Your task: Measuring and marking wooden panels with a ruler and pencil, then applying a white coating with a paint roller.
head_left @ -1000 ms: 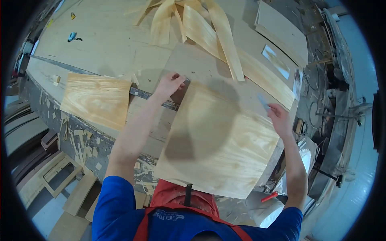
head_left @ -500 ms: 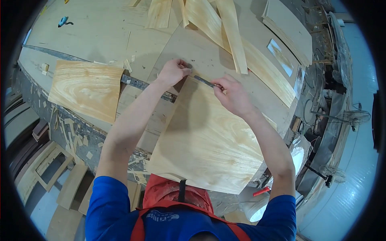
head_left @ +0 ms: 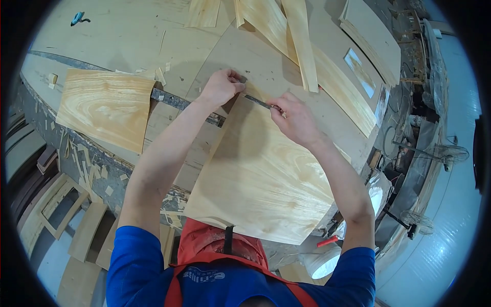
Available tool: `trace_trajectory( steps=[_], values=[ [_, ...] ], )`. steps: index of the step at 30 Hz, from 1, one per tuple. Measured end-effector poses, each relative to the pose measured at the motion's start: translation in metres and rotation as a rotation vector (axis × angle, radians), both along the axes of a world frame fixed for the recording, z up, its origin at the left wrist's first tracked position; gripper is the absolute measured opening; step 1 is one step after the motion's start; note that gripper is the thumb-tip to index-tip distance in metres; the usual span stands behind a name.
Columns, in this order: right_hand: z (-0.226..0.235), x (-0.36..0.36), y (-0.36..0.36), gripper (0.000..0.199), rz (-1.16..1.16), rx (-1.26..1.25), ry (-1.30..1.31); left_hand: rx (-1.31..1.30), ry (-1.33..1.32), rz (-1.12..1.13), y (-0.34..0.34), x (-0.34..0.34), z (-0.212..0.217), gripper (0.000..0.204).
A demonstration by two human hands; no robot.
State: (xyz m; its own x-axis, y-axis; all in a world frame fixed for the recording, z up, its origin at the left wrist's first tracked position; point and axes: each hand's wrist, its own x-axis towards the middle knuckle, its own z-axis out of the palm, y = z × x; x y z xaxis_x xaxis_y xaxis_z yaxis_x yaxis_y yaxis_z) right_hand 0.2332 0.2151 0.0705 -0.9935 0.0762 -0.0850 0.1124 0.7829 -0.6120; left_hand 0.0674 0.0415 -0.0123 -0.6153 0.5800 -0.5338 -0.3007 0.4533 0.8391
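Note:
A large sheet of pale wood veneer (head_left: pixel 261 174) lies in front of me, its near edge overhanging the table toward my red apron. My right hand (head_left: pixel 295 118) is closed around a slim dark knife (head_left: pixel 257 102), whose blade points left across the sheet's far corner. Close by, my left hand (head_left: pixel 221 87) has its thumb and fingers drawn together beside the blade's tip. A small dark bit shows at those fingertips; what it is I cannot make out.
A smaller veneer sheet (head_left: pixel 106 108) lies to the left over a dark metal strip (head_left: pixel 176 101). Long veneer strips (head_left: pixel 302 46) and stacked sheets (head_left: pixel 372 38) are at the far right. A blue tool (head_left: pixel 77 19) sits far left. Wood scraps litter the near left edge; fans (head_left: pixel 450 153) stand right.
The view has shifted slightly. Both hands and the knife stay almost where they were at the sheet's far corner.

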Motion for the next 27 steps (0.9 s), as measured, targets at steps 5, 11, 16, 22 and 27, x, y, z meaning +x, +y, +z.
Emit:
trace_trajectory(
  steps=[5,11,16,22,27],
  values=[
    [-0.0001,0.001,0.0015,0.017,0.009,-0.014,0.017,-0.018,0.033,-0.003,-0.0007,-0.0004,-0.0018,0.037],
    [-0.0019,0.0022,0.0015,0.017,0.01,-0.007,0.021,-0.02,0.041,-0.013,-0.0006,-0.0003,-0.0056,0.037],
    [0.0006,0.0021,0.0005,0.017,0.029,0.011,0.019,-0.03,0.058,-0.029,-0.0009,0.0002,-0.0022,0.038],
    [-0.0006,0.0003,-0.0024,0.017,0.078,0.092,0.08,-0.015,0.025,-0.026,-0.0017,-0.0004,-0.0013,0.039],
    [-0.003,-0.0008,-0.0066,0.017,0.076,0.103,0.07,-0.017,0.035,-0.028,-0.0024,-0.0001,-0.0019,0.04]
  ],
)
